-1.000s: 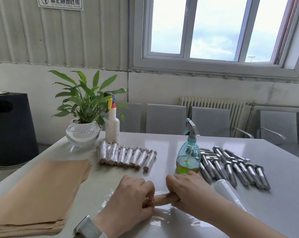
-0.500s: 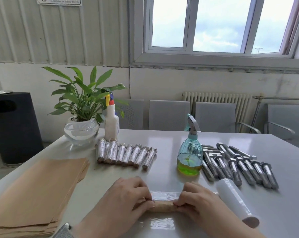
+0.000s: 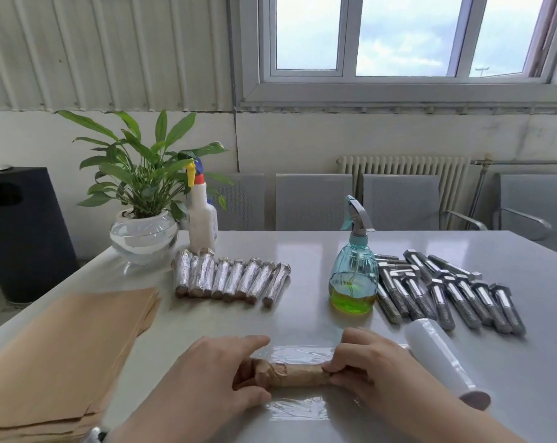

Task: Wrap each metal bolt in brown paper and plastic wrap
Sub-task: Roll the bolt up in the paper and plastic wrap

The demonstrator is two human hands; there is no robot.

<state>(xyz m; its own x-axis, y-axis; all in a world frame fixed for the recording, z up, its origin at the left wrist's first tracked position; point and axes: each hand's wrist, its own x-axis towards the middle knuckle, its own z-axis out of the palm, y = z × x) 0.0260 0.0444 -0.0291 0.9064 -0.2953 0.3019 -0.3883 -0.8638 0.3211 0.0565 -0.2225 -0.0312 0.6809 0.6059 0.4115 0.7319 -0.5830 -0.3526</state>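
Paper-wrapped bolt (image 3: 294, 375) lies crosswise on a sheet of plastic wrap (image 3: 297, 351) spread flat on the table (image 3: 302, 251), close to the near edge and between the person's two hands. The left hand (image 3: 219, 372) grips the crumpled, bulkier end, thumb beneath and fingers curled over it, with the index finger stretched forward along the film; the right hand (image 3: 366, 367) pinches the other end with curled fingertips. Judged from the bare bolts (image 3: 446, 292) lying in a group to the right, the core is solid steel, so the bundle should feel heavy and stiff for its size and roll readily, while the brown paper skin is soft, creases easily and may slip or unwind if released. The film looks thin, clingy and prone to wrinkling, so the ends seem the best places to hold, leaving the middle free to roll. The wrap roll (image 3: 443, 359) rests just beside the right wrist. A row of finished wrapped bolts (image 3: 232, 279) sits farther back, near a stack of brown paper (image 3: 63, 356) on the left.
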